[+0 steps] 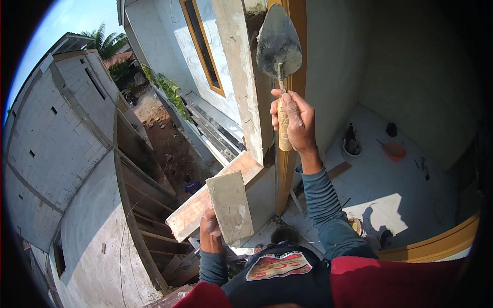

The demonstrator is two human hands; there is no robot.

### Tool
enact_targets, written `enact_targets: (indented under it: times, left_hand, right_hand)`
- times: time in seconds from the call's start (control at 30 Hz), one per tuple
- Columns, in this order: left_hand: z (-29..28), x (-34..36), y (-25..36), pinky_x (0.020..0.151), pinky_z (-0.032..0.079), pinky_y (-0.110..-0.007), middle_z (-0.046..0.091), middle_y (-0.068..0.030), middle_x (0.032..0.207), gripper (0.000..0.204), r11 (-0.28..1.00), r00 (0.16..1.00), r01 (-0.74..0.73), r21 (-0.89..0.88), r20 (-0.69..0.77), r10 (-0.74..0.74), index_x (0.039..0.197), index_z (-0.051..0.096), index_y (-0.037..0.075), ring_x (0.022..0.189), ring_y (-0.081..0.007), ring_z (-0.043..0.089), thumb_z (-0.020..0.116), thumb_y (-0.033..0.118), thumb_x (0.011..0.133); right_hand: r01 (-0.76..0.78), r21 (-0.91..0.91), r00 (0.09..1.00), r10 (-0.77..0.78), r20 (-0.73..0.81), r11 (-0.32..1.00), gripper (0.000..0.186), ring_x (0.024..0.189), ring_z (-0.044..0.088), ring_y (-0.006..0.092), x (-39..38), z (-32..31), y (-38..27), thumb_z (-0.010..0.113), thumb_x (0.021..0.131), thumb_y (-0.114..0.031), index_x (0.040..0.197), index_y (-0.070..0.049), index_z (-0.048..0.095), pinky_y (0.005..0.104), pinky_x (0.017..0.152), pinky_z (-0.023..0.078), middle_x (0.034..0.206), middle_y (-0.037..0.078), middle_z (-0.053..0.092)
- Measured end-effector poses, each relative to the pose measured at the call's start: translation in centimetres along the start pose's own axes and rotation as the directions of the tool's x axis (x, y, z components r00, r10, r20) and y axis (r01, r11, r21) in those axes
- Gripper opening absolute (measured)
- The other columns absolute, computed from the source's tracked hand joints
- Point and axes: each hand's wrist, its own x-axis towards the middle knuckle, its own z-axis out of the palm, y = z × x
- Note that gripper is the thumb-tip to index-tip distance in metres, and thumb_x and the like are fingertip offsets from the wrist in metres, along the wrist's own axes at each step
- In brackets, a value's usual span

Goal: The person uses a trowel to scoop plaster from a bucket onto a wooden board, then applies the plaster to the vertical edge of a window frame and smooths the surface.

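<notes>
My right hand (295, 118) grips the wooden handle of a trowel (278, 43), its grey-smeared blade raised against the edge of a rough plastered column (239, 77), beside an orange-brown frame (298, 66). Lower left, my left hand (210, 220) holds a rectangular cement-coated board (229, 205), its fingers partly hidden behind it. The board overlaps a pale, stained ledge or plank (187, 213) that runs diagonally below the column; I cannot tell whether they touch.
A drop to a dirt passage (167, 149) lies left, with a person (191, 186) below and an unfinished block building (77, 128) beyond. Right, down on a tiled floor (375, 179), are a white bucket (352, 149), an orange basin (394, 151) and tools. An orange curved edge (436, 238) runs lower right.
</notes>
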Motion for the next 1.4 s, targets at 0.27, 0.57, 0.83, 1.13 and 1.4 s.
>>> enact_targets:
  times: [0.27,0.57,0.83,1.13,1.4]
  left_hand:
    - [-1.9,-2.2,0.7,0.086,0.055,-0.041,0.058,-0.0182,0.119,0.062,0.999,0.993,-0.016,-0.043,-0.115,0.011,0.133,0.040,-0.003,0.101,-0.0286,0.064,0.065,0.012,0.079]
    - [-3.7,-2.2,0.7,0.084,0.055,-0.048,0.061,-0.0212,0.115,0.048,0.988,0.966,0.003,-0.157,-0.254,-0.043,0.126,0.049,-0.006,0.097,-0.0337,0.065,0.055,0.013,0.081]
    - [-1.8,-0.1,1.7,0.086,0.053,-0.053,0.062,-0.0243,0.115,0.044,0.930,0.970,0.016,-0.368,-0.221,-0.104,0.123,0.053,-0.007,0.097,-0.0356,0.066,0.051,0.014,0.084]
    - [-1.1,0.8,-1.7,0.083,0.056,-0.047,0.063,-0.0233,0.114,0.041,0.774,0.986,0.119,-0.622,-0.016,-0.165,0.123,0.052,-0.006,0.096,-0.0320,0.067,0.043,0.020,0.093]
    - [-4.4,-1.3,0.3,0.081,0.056,-0.049,0.063,-0.0222,0.115,0.045,0.672,0.988,-0.022,-0.741,-0.120,-0.101,0.126,0.051,-0.004,0.097,-0.0323,0.067,0.041,0.025,0.093]
  right_hand:
    - [-0.245,0.436,0.970,0.217,0.113,0.866,0.040,0.052,0.053,0.0105,0.8,3.7,2.8,0.042,0.100,-0.036,0.105,0.002,0.053,0.0248,0.046,0.045,0.069,0.005,0.054]
    - [-0.409,0.689,0.910,0.328,0.256,0.598,0.043,0.049,0.051,0.0130,-1.4,5.4,3.7,0.041,0.099,-0.042,0.101,-0.001,0.052,0.0268,0.044,0.045,0.068,0.005,0.050]
    - [-0.649,0.619,0.760,0.396,0.515,0.442,0.042,0.047,0.050,0.0138,-8.6,3.4,1.7,0.039,0.100,-0.039,0.101,0.001,0.052,0.0257,0.042,0.044,0.068,0.007,0.051]
    - [-0.975,0.018,0.159,0.641,0.751,0.221,0.044,0.045,0.050,0.0122,-13.9,-2.9,2.1,0.046,0.097,-0.040,0.098,0.004,0.054,0.0231,0.039,0.043,0.066,0.008,0.052]
    - [-0.935,-0.354,-0.240,0.705,0.668,0.017,0.040,0.045,0.050,0.0123,-14.0,-6.5,2.1,0.052,0.095,-0.035,0.097,0.005,0.056,0.0234,0.040,0.041,0.067,0.008,0.055]
